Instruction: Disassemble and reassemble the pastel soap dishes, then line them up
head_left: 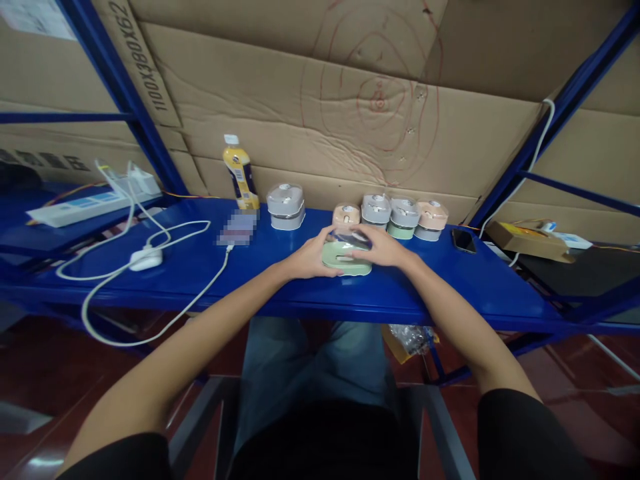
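Note:
Near the front edge of the blue table, a light green rounded plastic box [340, 259] with a shiny clear upper part is between my two hands. My left hand [311, 257] wraps its left side, fingers closed on it. Over the right side and top, my right hand [381, 247] grips the same box. Just behind it stands a pink box [346, 213], partly hidden by my hands. To the right rear are a grey box [376, 208], a grey-and-green one [404, 215] and a pink-and-grey one [432, 217]. Another grey box [286, 207] stands to the left.
A yellow drink bottle [241, 172] stands at the back left, near a blurred-out object [237, 228] with a white cable. A charger [146, 258], a power strip [93, 208] and loose cables lie left. On the right are a phone [464, 241] and a cardboard tray [530, 241].

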Demonstrator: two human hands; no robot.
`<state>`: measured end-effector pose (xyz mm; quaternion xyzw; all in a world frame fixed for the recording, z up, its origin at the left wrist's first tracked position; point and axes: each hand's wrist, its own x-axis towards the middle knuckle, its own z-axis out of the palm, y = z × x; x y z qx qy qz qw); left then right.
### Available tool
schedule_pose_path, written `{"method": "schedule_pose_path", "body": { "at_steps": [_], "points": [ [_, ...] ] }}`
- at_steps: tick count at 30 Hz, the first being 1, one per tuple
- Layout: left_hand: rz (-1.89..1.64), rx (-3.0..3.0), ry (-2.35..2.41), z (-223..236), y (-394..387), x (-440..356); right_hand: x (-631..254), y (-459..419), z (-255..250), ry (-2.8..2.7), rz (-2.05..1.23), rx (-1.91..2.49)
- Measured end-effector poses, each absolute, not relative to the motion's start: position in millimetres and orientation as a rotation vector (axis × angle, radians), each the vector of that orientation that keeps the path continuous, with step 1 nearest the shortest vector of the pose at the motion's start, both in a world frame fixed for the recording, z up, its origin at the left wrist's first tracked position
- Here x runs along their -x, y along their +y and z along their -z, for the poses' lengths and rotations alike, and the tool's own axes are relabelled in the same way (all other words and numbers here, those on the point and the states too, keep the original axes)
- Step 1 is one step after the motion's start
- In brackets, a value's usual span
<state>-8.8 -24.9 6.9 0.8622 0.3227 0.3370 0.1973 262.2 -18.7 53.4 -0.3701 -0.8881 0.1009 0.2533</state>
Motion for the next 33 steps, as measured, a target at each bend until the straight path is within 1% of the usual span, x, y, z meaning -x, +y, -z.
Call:
{"method": "schedule_pose_path", "body": {
  "at_steps": [7, 11, 15, 18, 21, 25, 29, 33],
  "points": [
    [-0.812, -2.648, 0.833, -11, -37, 2, -317, -1, -55, -2.137, -0.383, 1.248],
    [-0.917, -2.613, 0.874, -13, -34, 4, -321, 1, -52, -2.102, -0.394, 1.283],
    [-1.047, -2.551, 1.075, -12, -19, 24, -316, 0, -52, -2.142, -0.407, 1.280],
    [-1.024, -2.495, 1.218, -10, -8, 39, -316, 0, -50, -2.173, -0.431, 1.283],
    [-1.042, -2.470, 1.207, -10, -6, 42, -316, 1, -48, -2.162, -0.433, 1.279],
    [-1.121, -2.457, 1.064, -12, -18, 24, -308, -2, -49, -2.116, -0.384, 1.138],
    [-1.076, -2.422, 1.001, -10, -29, 4, -288, -11, -55, -2.282, -0.339, 0.918],
    [-1.036, -2.396, 0.974, -5, -29, -2, -265, -19, -55, -2.412, -0.355, 0.805]
  ]
}}
